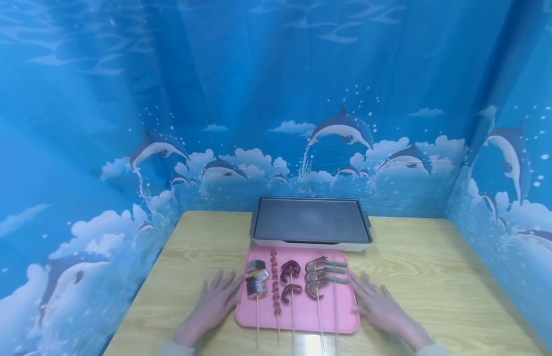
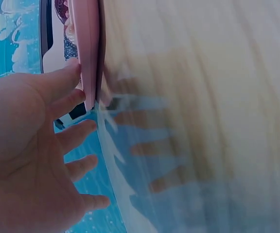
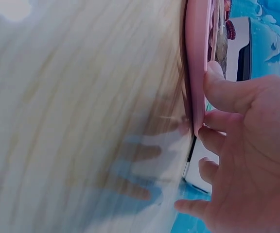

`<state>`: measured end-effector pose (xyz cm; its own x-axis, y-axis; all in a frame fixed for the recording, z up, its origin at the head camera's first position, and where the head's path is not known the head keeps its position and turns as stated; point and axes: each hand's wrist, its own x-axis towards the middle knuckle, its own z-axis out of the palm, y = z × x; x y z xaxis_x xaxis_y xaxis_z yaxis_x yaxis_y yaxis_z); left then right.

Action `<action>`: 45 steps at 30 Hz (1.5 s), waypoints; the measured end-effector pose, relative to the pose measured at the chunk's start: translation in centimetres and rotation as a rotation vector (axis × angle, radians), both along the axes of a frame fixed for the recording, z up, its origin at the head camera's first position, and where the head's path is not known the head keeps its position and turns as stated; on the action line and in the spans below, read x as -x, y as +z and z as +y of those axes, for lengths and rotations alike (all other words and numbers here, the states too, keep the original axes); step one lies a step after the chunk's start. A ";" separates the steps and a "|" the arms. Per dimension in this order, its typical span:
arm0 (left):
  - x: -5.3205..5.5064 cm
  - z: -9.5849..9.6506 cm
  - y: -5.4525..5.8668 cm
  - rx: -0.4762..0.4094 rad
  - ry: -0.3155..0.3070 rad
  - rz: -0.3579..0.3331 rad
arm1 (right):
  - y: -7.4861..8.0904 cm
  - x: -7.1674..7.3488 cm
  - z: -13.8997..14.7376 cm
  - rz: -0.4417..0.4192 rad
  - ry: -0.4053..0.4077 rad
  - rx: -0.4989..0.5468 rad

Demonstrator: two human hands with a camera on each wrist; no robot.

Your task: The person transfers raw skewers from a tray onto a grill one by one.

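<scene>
A pink tray [image 1: 307, 316] lies on the table, with my hands at its two sides. My left hand [image 1: 215, 300] touches its left edge, fingers spread and fairly straight; in the left wrist view the thumb [image 2: 62, 80] rests at the rim. On the right side, my right hand [image 1: 384, 307] lies against the edge with relaxed fingers, its thumb [image 3: 222, 90] on the rim. Skewers lie side by side on the tray: silvery fish chunks [image 1: 256, 287], small red pieces [image 1: 275, 284], curled dark-red tentacles [image 1: 292, 289], shrimp [image 1: 312, 286] and green sticks [image 1: 336, 271].
Directly behind the tray stands a wide flat electric griddle [image 1: 310, 220] with a dark plate and pale base. Several skewer sticks reach past the tray's front edge. A blue dolphin-print curtain [image 1: 267, 99] walls in the wooden table [image 1: 418, 257] at back and sides.
</scene>
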<state>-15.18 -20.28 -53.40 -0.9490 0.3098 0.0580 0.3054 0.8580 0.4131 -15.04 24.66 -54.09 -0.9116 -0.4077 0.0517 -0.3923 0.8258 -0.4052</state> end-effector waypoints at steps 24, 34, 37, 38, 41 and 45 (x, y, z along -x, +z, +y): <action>0.0 2.0 0.6 0.003 -0.025 -0.039 | -0.7 0.0 2.3 0.158 0.054 0.102; 0.2 2.5 0.8 -0.016 -0.016 0.016 | -0.9 0.6 2.3 0.200 0.057 0.035; 0.4 3.1 1.3 -0.063 0.060 0.073 | -1.5 0.7 2.6 0.210 0.065 0.016; 0.4 3.3 1.5 -0.091 0.096 0.088 | -1.7 0.7 2.8 0.223 0.072 0.016; 0.4 4.0 2.0 -0.213 0.170 0.090 | -2.4 0.9 3.3 0.231 0.073 -0.002; 0.0 4.7 2.0 -0.424 0.141 -0.064 | -2.1 0.9 3.3 0.232 0.062 -0.003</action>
<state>-15.19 -15.54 -51.38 -0.9860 0.1391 0.0916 0.1601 0.6404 0.7511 -15.96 27.92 -56.16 -0.8487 -0.4631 0.2555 -0.5247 0.7980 -0.2963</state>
